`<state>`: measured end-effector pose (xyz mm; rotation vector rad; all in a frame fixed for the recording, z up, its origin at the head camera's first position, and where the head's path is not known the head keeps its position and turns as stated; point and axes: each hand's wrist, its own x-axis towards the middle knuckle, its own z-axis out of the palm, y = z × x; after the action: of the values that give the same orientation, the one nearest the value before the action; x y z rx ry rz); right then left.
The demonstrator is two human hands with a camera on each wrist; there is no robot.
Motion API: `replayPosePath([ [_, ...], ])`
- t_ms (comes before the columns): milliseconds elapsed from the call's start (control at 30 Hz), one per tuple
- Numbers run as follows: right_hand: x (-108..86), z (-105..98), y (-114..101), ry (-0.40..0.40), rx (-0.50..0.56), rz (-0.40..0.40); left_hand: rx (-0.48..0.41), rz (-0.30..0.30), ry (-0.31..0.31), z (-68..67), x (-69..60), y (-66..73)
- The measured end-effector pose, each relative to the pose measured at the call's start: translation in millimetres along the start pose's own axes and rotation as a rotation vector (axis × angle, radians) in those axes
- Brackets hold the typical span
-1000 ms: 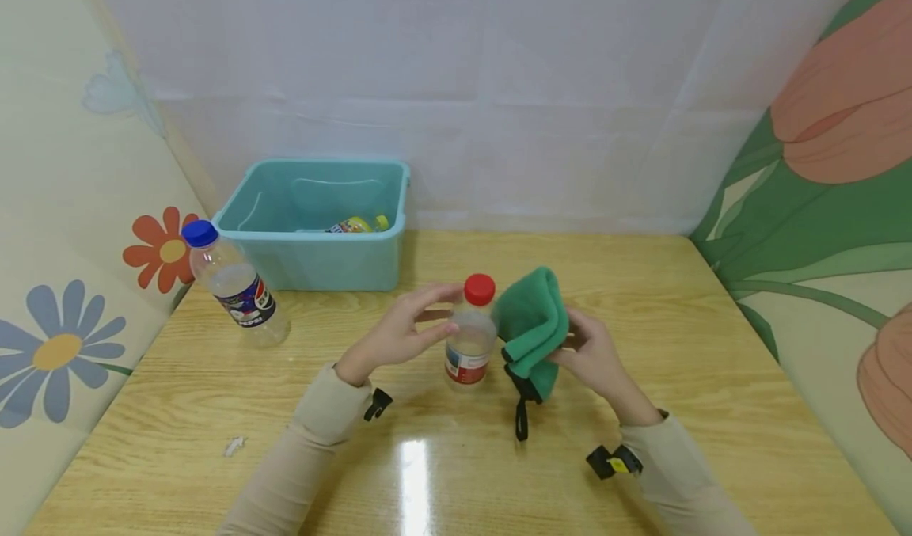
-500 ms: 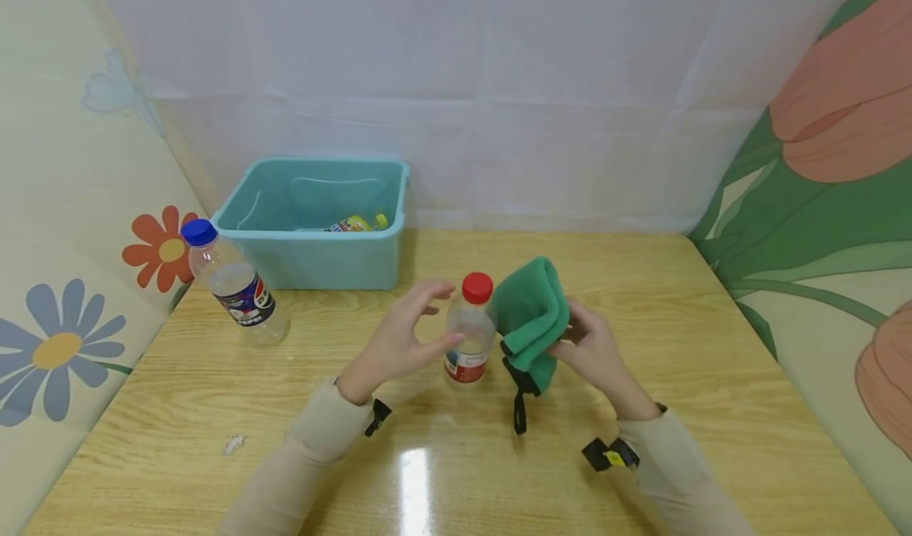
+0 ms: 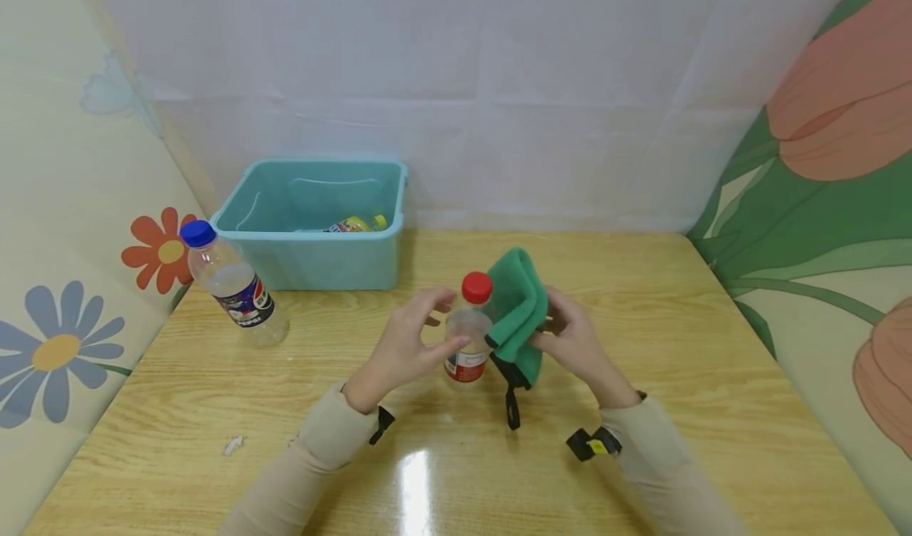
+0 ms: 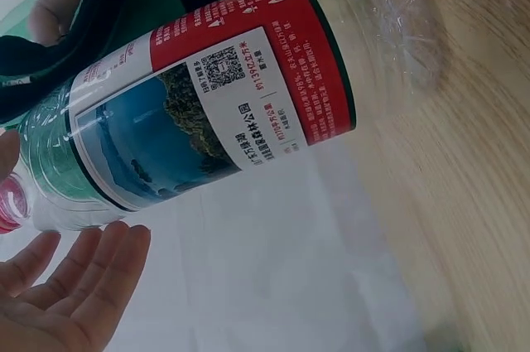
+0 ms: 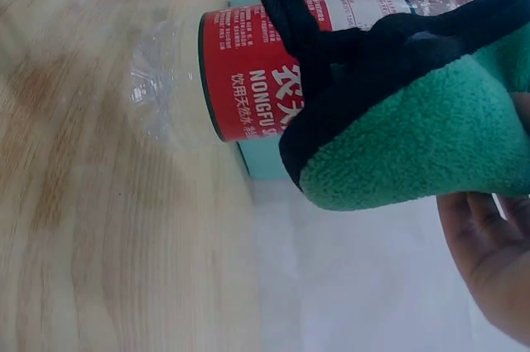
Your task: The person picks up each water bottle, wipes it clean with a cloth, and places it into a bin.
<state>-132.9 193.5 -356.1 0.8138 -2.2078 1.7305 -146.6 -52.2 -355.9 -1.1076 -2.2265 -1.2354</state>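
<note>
A clear water bottle [image 3: 466, 366] with a red cap and a red-and-white label stands upright on the table, between the two hands. My left hand [image 3: 404, 346] is at its left side, thumb and fingers spread around it; in the left wrist view the fingers [image 4: 99, 273] look fairly straight beside the bottle's upper part. My right hand [image 3: 575, 346] holds a folded green towel [image 3: 518, 310] with black edging and a black loop against or very near the bottle's right side. In the right wrist view, the towel [image 5: 406, 137] covers part of the label.
A light-blue bin [image 3: 321, 259] at the back left contains a yellow-capped bottle [image 3: 356, 224]. In front of the bin's left side stands a blue-capped Pepsi bottle [image 3: 245, 298]. A small white scrap [image 3: 233, 445] lies at the table's left front.
My right hand has brought the towel leftward, closer to the bottle. The left hand's fingers have loosened and shifted slightly around the bottle, which has barely moved.
</note>
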Motion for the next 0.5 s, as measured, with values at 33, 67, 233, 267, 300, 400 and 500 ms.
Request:
replayPosePath([
  [33,0.9,0.8,0.9,-0.010,0.015,0.000,-0.007,-0.005,-0.002,0.0,-0.2,-0.1],
  [67,1.5,1.5,1.5,-0.020,0.031,0.004,-0.013,-0.011,-0.003,0.0,-0.3,-0.2],
  [233,2.8,2.8,3.5,-0.105,0.096,0.049,-0.037,-0.027,-0.013,-0.5,-0.5,-0.2],
  [267,2.9,2.9,3.6,-0.128,0.107,0.069,-0.035,-0.028,-0.015,-0.5,-0.4,-0.2],
  [300,3.5,3.1,4.0,-0.151,0.117,0.085,-0.035,-0.026,-0.016,-0.5,-0.3,-0.2],
  [400,5.6,4.3,5.7,-0.213,0.141,0.136,-0.040,-0.020,-0.015,-0.7,0.0,0.1],
  [500,8.7,5.9,8.0,-0.248,0.146,0.171,-0.054,-0.017,-0.014,-0.5,0.3,-0.2],
])
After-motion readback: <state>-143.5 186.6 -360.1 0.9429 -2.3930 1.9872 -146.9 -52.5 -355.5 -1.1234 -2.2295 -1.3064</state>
